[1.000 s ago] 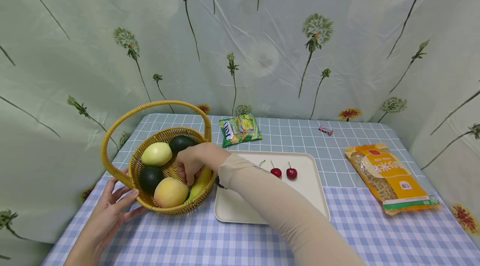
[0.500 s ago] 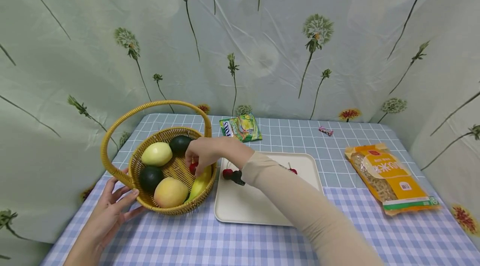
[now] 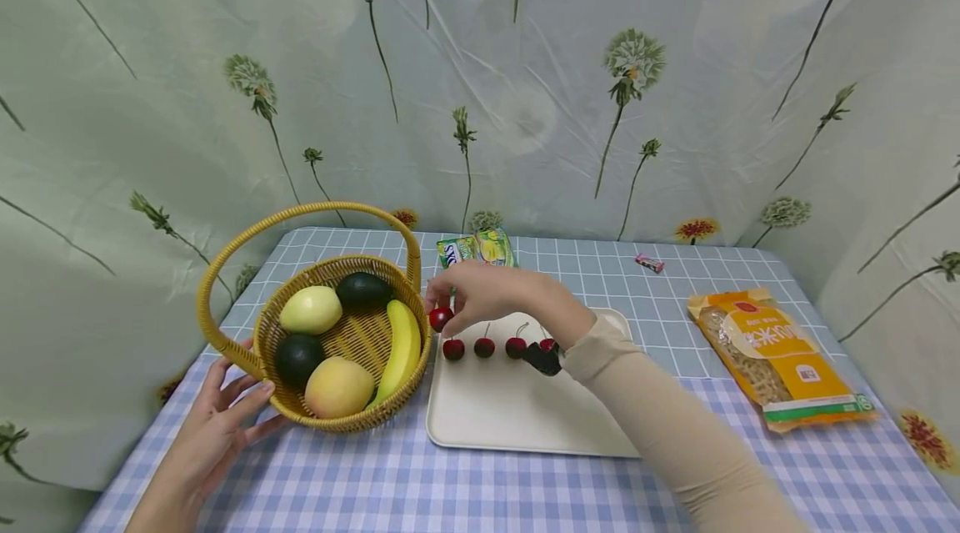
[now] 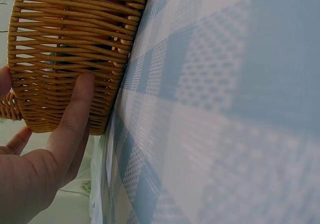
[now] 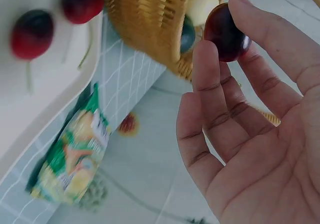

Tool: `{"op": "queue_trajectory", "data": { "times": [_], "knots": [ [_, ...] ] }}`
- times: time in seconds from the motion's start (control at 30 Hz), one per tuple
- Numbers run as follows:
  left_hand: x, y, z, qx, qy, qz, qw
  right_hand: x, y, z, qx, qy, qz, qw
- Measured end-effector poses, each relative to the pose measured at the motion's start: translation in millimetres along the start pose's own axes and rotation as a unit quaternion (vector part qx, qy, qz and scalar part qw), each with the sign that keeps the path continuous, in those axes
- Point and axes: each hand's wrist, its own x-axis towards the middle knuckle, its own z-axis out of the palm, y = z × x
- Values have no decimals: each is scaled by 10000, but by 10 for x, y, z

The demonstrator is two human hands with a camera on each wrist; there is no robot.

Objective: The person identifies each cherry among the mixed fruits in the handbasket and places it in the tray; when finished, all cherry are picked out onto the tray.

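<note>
In my right hand [image 3: 483, 295] a dark red cherry [image 3: 441, 319] is pinched between thumb and fingertips, above the left edge of a cream tray [image 3: 517, 412]. The right wrist view shows the same cherry [image 5: 227, 32] at the fingertips. Several more stemmed cherries [image 3: 483, 347] stand in a row on the tray. My left hand [image 3: 225, 416] touches the side of a wicker basket [image 3: 360, 420], fingers spread and mostly straight against its weave [image 4: 75, 58]. Inside the basket lie a banana [image 3: 401, 345], a peach [image 3: 339, 387], a pale yellow-green fruit [image 3: 311, 310] and two dark green avocado-like fruits [image 3: 364, 291].
Behind the tray lies a green FOX'S candy bag [image 3: 487, 249], partly hidden by my right hand. A small pink-wrapped sweet [image 3: 649, 263] is at the back right. An orange food packet [image 3: 780, 358] lies on the right. The basket's tall handle [image 3: 300, 212] arches upward.
My right hand has come up out of the basket and moved right with the cherry, over the tray's edge. My left hand and the basket stay where they were.
</note>
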Motion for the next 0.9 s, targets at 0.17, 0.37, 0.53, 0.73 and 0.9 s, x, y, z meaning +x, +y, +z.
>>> {"op": "queue_trajectory", "data": {
  "times": [0.17, 0.37, 0.53, 0.73, 0.9],
  "knots": [
    [-6, 2, -9, -52, -7, -1, 10000, -271, 197, -18, 206, 290, 117, 9993],
    [-3, -1, -20, -37, -26, -7, 10000, -617, 371, -33, 417, 604, 402, 9965],
    [1, -12, -23, -55, 50, -77, 9999, -870, 523, -5, 565, 887, 673, 9922],
    [11, -10, -15, -21, 76, -120, 9999, -1110, 730, 61, 707, 1108, 946, 9868],
    [14, -9, -9, -2, 1, -51, 10000, -1289, 852, 114, 659, 1329, 1185, 9818]
  ]
}}
